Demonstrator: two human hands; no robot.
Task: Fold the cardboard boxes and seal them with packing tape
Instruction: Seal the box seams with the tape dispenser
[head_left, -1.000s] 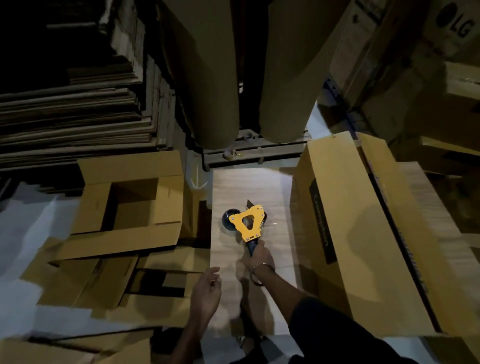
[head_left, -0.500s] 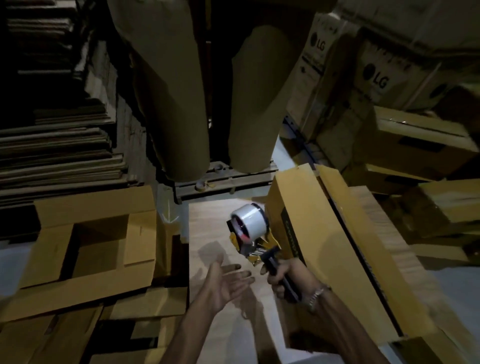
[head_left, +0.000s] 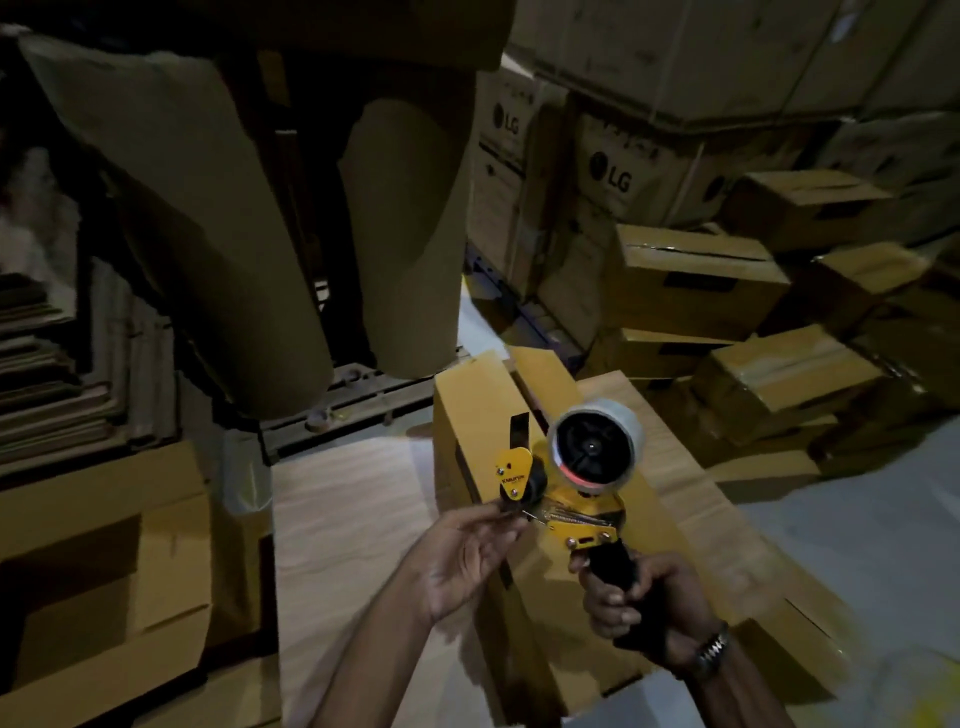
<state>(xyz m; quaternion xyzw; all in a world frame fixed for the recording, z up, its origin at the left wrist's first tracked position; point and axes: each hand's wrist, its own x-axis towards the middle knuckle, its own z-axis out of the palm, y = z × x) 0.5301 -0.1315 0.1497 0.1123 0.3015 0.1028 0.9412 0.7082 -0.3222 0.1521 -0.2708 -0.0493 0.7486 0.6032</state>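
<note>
A yellow tape dispenser (head_left: 571, 499) with a roll of clear tape (head_left: 597, 441) is raised in front of me. My right hand (head_left: 634, 603) grips its black handle from below. My left hand (head_left: 467, 556) reaches in from the left, palm up, and its fingertips pinch at the dispenser's front end by the black roller. Under both hands stands a folded yellow cardboard box (head_left: 467, 415), its top flaps closed along a dark seam. It rests on a pale wooden board (head_left: 343, 519).
An open-topped box (head_left: 93, 571) lies at the left among flat cardboard. Two big brown paper rolls (head_left: 208, 234) hang over the far side. Stacked LG cartons (head_left: 613, 176) and several sealed boxes (head_left: 779, 374) fill the right.
My right hand lifted the tape dispenser off the board and turned it toward me. My left hand came up from the board's near edge to the dispenser's front. My view swung right.
</note>
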